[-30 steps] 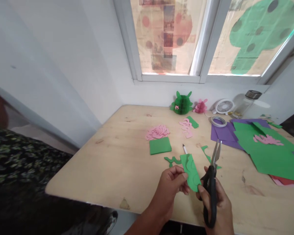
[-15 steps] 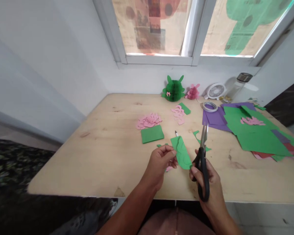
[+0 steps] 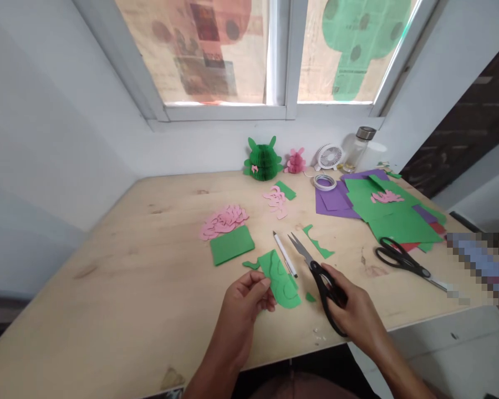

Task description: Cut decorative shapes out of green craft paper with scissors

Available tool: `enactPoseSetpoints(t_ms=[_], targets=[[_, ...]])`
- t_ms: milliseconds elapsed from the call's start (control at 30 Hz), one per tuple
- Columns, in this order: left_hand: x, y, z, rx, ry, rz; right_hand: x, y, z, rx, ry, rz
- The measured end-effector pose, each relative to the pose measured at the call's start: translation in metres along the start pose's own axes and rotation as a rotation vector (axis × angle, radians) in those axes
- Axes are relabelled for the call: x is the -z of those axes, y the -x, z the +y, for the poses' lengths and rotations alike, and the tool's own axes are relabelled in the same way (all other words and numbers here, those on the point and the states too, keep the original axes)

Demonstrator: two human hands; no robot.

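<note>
Between the thumb and fingers of my left hand [image 3: 249, 296] is a piece of green paper [image 3: 280, 280] with curved lines drawn on it. My right hand [image 3: 351, 296] grips black-handled scissors [image 3: 311, 263] whose blades are slightly apart and point up and left, clear of the paper. A white pen [image 3: 285, 255] lies on the table between the paper and the scissors. Beyond the scissors is a thin wavy green offcut [image 3: 318, 242], and a small green scrap [image 3: 310, 297] sits near the blades' right-hand side. Folded green paper [image 3: 232, 245] lies left of the held piece.
Pink cutouts [image 3: 224, 220] are piled at the left on the wooden table [image 3: 120, 288]. Another pair of scissors [image 3: 403, 260] lies at right, below stacked green sheets [image 3: 403, 221]. Along the wall stand a green paper figure [image 3: 264, 162], a fan [image 3: 329, 157] and a glass bottle [image 3: 356, 152].
The view has turned to the right, bringing the second scissors into sight. My right hand has moved the scissors away from the green paper and tilted them to the left.
</note>
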State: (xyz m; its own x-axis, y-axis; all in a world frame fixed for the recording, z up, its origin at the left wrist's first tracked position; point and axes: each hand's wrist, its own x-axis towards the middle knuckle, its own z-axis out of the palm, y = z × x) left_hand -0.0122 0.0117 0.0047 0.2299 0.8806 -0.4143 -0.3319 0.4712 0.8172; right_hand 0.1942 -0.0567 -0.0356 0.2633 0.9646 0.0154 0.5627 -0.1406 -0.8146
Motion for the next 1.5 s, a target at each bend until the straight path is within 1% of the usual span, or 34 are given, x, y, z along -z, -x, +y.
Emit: enactPoseSetpoints(t_ms=[167, 267, 467, 667, 800, 867, 900, 967, 1000, 1100, 1133, 1167, 1200, 1233, 1300, 1333, 1433, 1500], targets=[[0.000, 0.002, -0.001, 0.013, -0.001, -0.004, 0.009, -0.009, 0.008, 0.080, 0.362, 0.107], [-0.001, 0.002, -0.003, 0.024, 0.014, -0.006, 0.013, -0.012, 0.010, 0.116, 0.523, 0.126], [-0.004, 0.002, -0.009, 0.054, 0.021, -0.001, 0.016, -0.017, 0.008, 0.082, 0.742, 0.070], [-0.004, 0.004, -0.008, 0.069, 0.015, -0.007, 0.021, -0.015, 0.000, 0.089, 0.817, -0.021], [-0.004, 0.004, -0.010, 0.071, 0.010, 0.002, 0.024, -0.010, -0.006, 0.093, 0.802, -0.078], [-0.004, 0.004, -0.011, 0.068, 0.017, 0.007, 0.028, -0.006, -0.005, 0.103, 0.767, -0.060], [-0.004, 0.003, -0.012, 0.064, 0.022, 0.010, 0.031, -0.004, -0.004, 0.113, 0.734, -0.025], [-0.002, 0.002, -0.011, 0.055, 0.027, 0.014, 0.042, 0.001, 0.000, 0.122, 0.623, 0.107], [-0.002, 0.001, -0.010, 0.054, 0.026, 0.013, 0.049, 0.003, 0.002, 0.105, 0.551, 0.210], [0.000, 0.000, -0.006, 0.052, 0.025, 0.004, 0.067, 0.011, 0.005, -0.020, 0.375, 0.520], [0.000, 0.000, -0.005, 0.050, 0.024, -0.001, 0.071, 0.013, 0.006, -0.045, 0.336, 0.584], [0.001, 0.000, -0.005, 0.048, 0.022, -0.006, 0.073, 0.015, 0.007, -0.057, 0.298, 0.604], [0.001, 0.000, -0.005, 0.046, 0.020, -0.012, 0.073, 0.015, 0.009, -0.057, 0.263, 0.586], [0.000, 0.000, -0.006, 0.048, 0.016, -0.020, 0.072, 0.015, 0.010, -0.049, 0.231, 0.540], [-0.001, 0.000, -0.008, 0.055, 0.011, -0.029, 0.065, 0.013, 0.012, -0.032, 0.188, 0.434], [-0.001, 0.000, -0.009, 0.057, 0.011, -0.026, 0.060, 0.012, 0.012, -0.024, 0.176, 0.401], [-0.004, 0.001, -0.011, 0.060, 0.006, -0.015, 0.045, 0.007, 0.004, 0.024, 0.130, 0.335], [-0.005, 0.002, -0.011, 0.065, -0.003, -0.015, 0.037, 0.003, -0.005, 0.080, 0.116, 0.247]])
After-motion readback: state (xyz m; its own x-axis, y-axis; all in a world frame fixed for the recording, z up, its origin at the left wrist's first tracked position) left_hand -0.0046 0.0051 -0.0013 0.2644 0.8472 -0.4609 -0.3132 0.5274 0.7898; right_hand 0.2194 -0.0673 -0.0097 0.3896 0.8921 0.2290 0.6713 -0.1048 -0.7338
